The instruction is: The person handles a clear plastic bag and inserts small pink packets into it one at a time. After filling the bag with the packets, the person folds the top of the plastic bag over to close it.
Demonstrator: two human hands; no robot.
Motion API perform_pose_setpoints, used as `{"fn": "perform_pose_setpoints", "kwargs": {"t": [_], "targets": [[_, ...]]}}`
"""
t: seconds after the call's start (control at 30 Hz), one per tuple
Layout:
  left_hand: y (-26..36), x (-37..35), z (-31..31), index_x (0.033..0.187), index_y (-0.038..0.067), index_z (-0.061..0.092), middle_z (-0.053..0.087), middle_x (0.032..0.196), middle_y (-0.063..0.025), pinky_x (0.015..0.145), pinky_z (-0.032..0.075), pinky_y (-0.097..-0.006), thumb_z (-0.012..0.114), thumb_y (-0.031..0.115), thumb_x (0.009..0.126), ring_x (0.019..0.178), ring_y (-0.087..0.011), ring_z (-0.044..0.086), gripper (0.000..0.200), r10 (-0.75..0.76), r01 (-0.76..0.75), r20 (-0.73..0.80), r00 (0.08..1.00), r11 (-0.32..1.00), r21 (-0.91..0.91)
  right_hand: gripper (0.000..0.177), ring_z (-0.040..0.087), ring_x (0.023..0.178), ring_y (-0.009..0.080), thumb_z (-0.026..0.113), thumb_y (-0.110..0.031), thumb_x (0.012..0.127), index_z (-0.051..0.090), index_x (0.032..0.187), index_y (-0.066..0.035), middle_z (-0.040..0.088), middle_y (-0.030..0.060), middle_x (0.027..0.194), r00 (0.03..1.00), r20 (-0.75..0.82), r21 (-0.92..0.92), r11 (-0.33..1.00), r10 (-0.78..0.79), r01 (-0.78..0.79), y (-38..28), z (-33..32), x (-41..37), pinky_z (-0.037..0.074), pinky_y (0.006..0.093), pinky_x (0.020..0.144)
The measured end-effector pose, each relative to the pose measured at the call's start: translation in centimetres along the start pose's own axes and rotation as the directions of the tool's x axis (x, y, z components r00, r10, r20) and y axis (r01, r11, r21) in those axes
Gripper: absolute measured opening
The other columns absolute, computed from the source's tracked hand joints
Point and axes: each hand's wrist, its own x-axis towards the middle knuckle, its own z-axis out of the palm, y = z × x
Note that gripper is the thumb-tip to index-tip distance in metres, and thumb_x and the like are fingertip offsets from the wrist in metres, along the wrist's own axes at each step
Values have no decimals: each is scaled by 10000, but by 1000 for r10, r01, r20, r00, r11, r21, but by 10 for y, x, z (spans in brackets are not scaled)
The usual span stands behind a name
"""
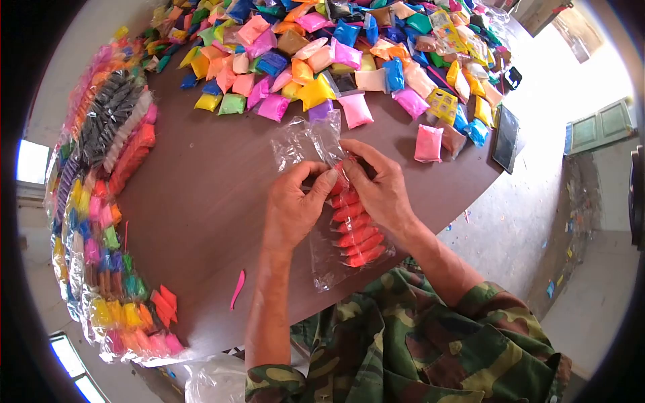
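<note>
A clear plastic bag [322, 258] lies on the brown table near its front edge, with a row of several red packets [358, 237] stacked inside it. My left hand [300, 201] pinches the bag at the upper left of the row, thumb and fingers together. Close beside it, my right hand [377, 185] grips the bag's upper right side, its fingers bent over the topmost red packet. The bag's loose, crinkled top end spreads out beyond both hands. My fingertips partly hide the upper packets.
A large heap of colourful packets [312, 91] covers the table's far side. Bagged rows of packets [111, 121] line the left edge. A pink plastic knife-like tool [237, 289] lies left of my left arm. A dark phone-like slab [505, 140] rests at the right edge.
</note>
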Motion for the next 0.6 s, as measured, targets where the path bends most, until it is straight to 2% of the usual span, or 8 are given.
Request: {"fn": "perform_pose_setpoints", "kwargs": {"t": [0.13, 0.23, 0.33, 0.43, 0.53, 0.6], "targets": [[7, -6, -11, 1142, -17, 745, 759, 941, -108, 762, 587, -349, 699, 263, 1082, 828, -187, 745, 291, -30, 30, -21, 999, 1000, 1, 334, 666, 974, 87, 715, -55, 1029, 704, 1356, 12, 767, 60, 1085, 1000, 1, -4, 1000, -29, 29, 1, -1, 2, 552, 278, 889], [22, -16, -14, 1164, -10, 738, 771, 987, -135, 795, 597, -385, 685, 210, 1073, 829, -222, 755, 244, -58, 61, -89, 994, 998, 24, 345, 658, 963, 82, 724, -57, 1025, 706, 1362, 14, 766, 47, 1073, 999, 8, -16, 999, -35, 35, 6, -2, 4, 552, 276, 876], [3, -17, -7, 1260, -10, 724, 788, 1030, -109, 837, 599, -327, 667, 167, 1070, 943, -172, 768, 266, 85, -69, -84, 993, 981, 184, 350, 654, 962, 78, 731, -60, 1022, 713, 1365, 4, 765, 24, 1077, 999, -4, -17, 999, -51, 50, 7, -2, 3, 552, 274, 873], [-9, -15, 5, 1258, -4, 722, 785, 1088, -126, 868, 606, -338, 670, 94, 1035, 949, -196, 777, 249, 78, -72, -101, 992, 995, 63, 344, 649, 960, 77, 736, -66, 1021, 725, 1360, -9, 764, 11, 1094, 1000, -11, 14, 1000, -15, 15, 12, -2, 4, 551, 277, 875], [-19, -23, 4, 1250, 2, 722, 773, 1113, -146, 856, 621, -363, 694, 74, 1021, 950, -231, 786, 241, 320, -266, -238, 917, 936, 231, 341, 674, 1061, 98, 735, -72, 1027, 733, 1361, -2, 767, 39, 1184, 998, -15, -90, 994, -68, 66, 20, -7, 6, 555, 275, 942], [6, -48, -17, 1243, 8, 725, 765, 1133, -164, 837, 629, -375, 711, 84, 1015, 948, -249, 788, 241, 243, -186, -311, 919, 962, 200, 349, 675, 1120, 112, 721, -77, 1042, 724, 1382, -2, 760, 50, 1229, 999, 1, -47, 997, -54, 54, 28, -7, 9, 546, 280, 996]]}}
